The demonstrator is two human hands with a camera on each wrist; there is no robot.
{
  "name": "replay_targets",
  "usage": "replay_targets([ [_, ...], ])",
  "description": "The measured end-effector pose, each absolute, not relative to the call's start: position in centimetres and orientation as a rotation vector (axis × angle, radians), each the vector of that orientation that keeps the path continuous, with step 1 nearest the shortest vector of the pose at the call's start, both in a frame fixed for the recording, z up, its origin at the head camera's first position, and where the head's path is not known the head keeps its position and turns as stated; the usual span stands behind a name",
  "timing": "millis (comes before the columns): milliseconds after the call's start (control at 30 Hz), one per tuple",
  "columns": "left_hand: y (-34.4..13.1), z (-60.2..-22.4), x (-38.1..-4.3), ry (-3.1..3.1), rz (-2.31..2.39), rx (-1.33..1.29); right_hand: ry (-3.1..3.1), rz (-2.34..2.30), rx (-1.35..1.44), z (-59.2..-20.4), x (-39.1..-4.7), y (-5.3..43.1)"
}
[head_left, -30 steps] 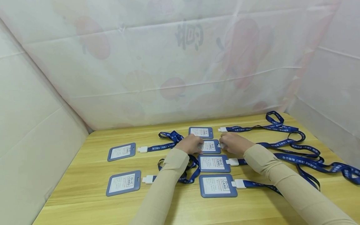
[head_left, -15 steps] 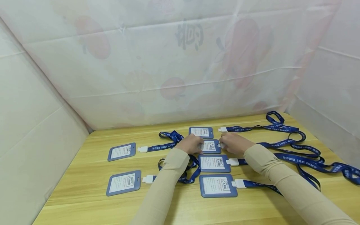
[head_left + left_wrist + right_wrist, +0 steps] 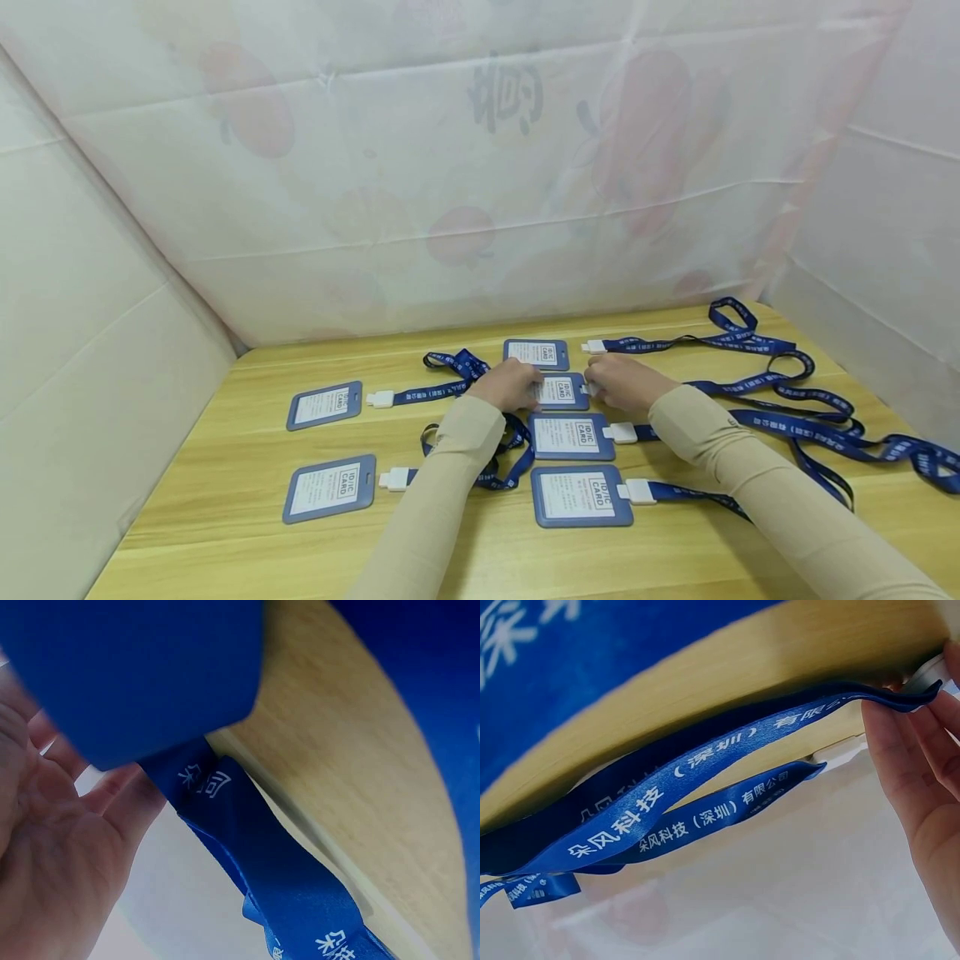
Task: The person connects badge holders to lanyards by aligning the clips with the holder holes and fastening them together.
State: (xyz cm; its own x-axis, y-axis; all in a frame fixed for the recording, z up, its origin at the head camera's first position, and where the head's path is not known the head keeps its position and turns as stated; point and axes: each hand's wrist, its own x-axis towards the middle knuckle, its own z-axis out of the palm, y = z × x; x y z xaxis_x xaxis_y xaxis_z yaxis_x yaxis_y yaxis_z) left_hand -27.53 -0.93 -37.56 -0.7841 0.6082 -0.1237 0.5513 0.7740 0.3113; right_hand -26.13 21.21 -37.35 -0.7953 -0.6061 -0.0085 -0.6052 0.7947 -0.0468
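In the head view, a blue-framed ID badge holder [image 3: 558, 393] lies flat in the right-hand column, second from the back. My left hand [image 3: 504, 385] grips its left end, fingers bent over the edge. At the slotted right end, my right hand [image 3: 628, 383] pinches the white clip [image 3: 928, 673] of a navy lanyard [image 3: 694, 769] printed with white characters. The clip's tip meets the slot; most of the clip is hidden by the fingers. From there the strap runs right across the wooden table. The left wrist view has my left palm [image 3: 64, 825] beside a blurred blue surface and a strap.
Behind lies another badge holder [image 3: 536, 354], its lanyard clip [image 3: 594, 346] apart from it. In front are two holders [image 3: 573, 436] [image 3: 583, 496] with clips attached. Two more holders [image 3: 324, 406] [image 3: 330, 489] lie left, clips a little apart. White curtains [image 3: 360, 167] enclose the table [image 3: 225, 550].
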Motion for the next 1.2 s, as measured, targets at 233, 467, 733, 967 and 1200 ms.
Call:
replay_targets([
  [233,-0.96,-37.54,-27.47,2.754,0.37,0.908,2.953,-0.067,-0.999,-37.41,-26.17,21.23],
  [467,-0.93,-37.46,-27.48,2.753,0.365,0.909,2.953,-0.062,-0.991,-37.43,-26.23,21.19],
  [733,-0.89,-37.49,-27.51,2.753,0.367,0.901,2.952,-0.059,-0.979,-37.43,-26.2,21.16],
  [967,-0.85,-37.36,-27.44,2.754,0.36,0.888,2.951,-0.067,-0.984,-37.38,-26.17,21.15],
  [1200,-0.86,-37.49,-27.52,2.747,0.371,0.885,2.952,-0.065,-0.973,-37.49,-26.16,21.12],
])
